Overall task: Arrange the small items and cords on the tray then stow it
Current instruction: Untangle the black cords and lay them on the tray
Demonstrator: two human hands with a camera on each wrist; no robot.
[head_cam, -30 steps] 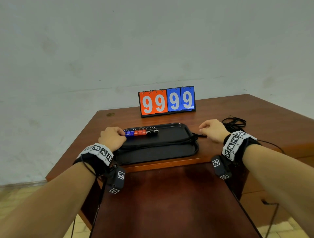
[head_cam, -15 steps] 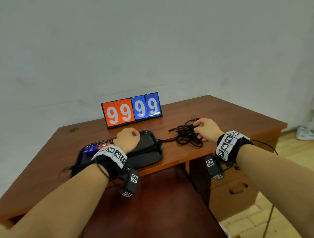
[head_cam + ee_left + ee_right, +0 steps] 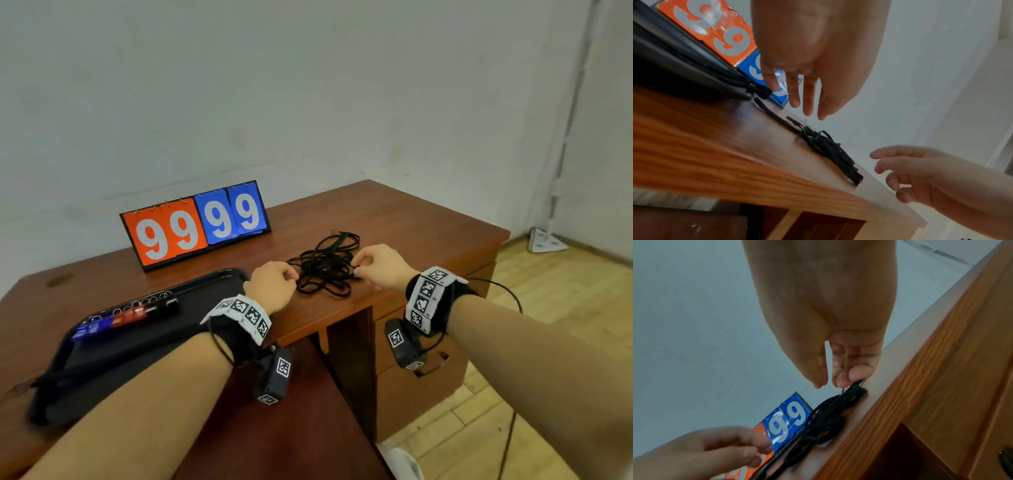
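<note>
Head view: cord tangle (image 3: 325, 267) lies between my hands, right of tray (image 3: 219, 279) — right hand (image 3: 378, 265) nearer, grip narrow, fingertips touching strand; left hand (image 3: 272, 284) loose, empty.

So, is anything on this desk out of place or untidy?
Yes. The tangled black cords lie in a loose heap on the desk, right of the tray, not on it. The clips already sit in a neat row.

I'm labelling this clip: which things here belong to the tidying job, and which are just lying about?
Job:
- black plastic tray
- tangled black cords
- row of blue, red and black clips

Lying about:
- orange-and-blue flip scoreboard
- white floor stand
</note>
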